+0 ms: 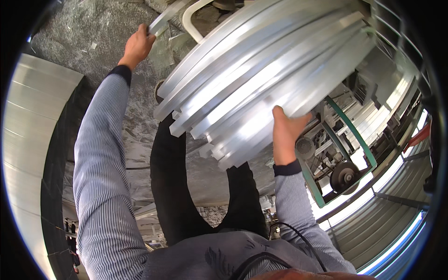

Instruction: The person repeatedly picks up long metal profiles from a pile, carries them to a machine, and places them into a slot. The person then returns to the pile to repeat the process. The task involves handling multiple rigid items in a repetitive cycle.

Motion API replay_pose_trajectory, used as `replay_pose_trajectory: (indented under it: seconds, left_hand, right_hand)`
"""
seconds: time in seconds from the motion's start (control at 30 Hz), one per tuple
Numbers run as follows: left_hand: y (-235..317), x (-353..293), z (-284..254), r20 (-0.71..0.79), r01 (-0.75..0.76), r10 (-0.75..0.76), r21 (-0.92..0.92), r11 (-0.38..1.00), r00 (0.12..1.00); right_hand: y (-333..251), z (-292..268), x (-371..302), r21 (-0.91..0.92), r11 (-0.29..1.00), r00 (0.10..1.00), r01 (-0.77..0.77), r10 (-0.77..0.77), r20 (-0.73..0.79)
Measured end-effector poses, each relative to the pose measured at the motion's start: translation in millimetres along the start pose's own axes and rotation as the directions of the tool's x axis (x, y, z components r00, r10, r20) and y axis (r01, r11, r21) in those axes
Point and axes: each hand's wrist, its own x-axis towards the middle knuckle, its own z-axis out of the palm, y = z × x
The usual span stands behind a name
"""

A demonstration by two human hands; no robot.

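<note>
My left hand, reaching out to the far left, is closed round the end of a narrow metal strip, which runs up toward the top edge. A stack of long, silvery metal profiles slants across the middle in front of my legs, its near ends staggered. At the stack's right side is my right hand, thumb over the outermost metal profile; most of its fingers are hidden, seemingly wrapped under the edge. Some blur lies over the stack and this hand.
A white bent tube rises beside the stack's far side. To the right stands a green metal frame with a dark wheel. A broad panelled metal surface lies at the left. Scraps dot the grey floor.
</note>
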Motion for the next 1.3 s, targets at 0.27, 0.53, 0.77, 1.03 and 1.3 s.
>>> replay_pose_trajectory:
  seconds: [0.27, 0.53, 0.77, 1.03, 1.3]
  left_hand:
    - [97, -140, -135, -0.046, 0.145, -0.143, 0.048, 0.988, 0.989]
    - [162, -275, -211, -0.221, 0.305, -0.265, 0.175, 0.936, 0.939]
    - [218, -378, -214, -0.240, 0.173, -0.144, 0.101, 0.980, 0.960]
    - [331, -354, -117, -0.108, 0.030, -0.033, -0.028, 0.999, 0.994]
    - [378, -358, -66, 0.106, -0.120, 0.103, 0.162, 0.979, 0.989]
  right_hand:
    - [-10, -17, -4, 0.128, 0.988, 0.992, -0.090, 0.077, 0.099]
    - [19, -72, -16, 0.398, 0.917, 0.991, -0.034, -0.021, 0.132]
    - [60, -139, -50, 0.570, 0.821, 0.991, -0.027, -0.052, 0.122]
    - [107, -218, -82, 0.525, 0.844, 0.990, -0.107, 0.042, 0.133]
    - [138, -295, -84, 0.651, 0.759, 1.000, -0.001, -0.008, 0.011]
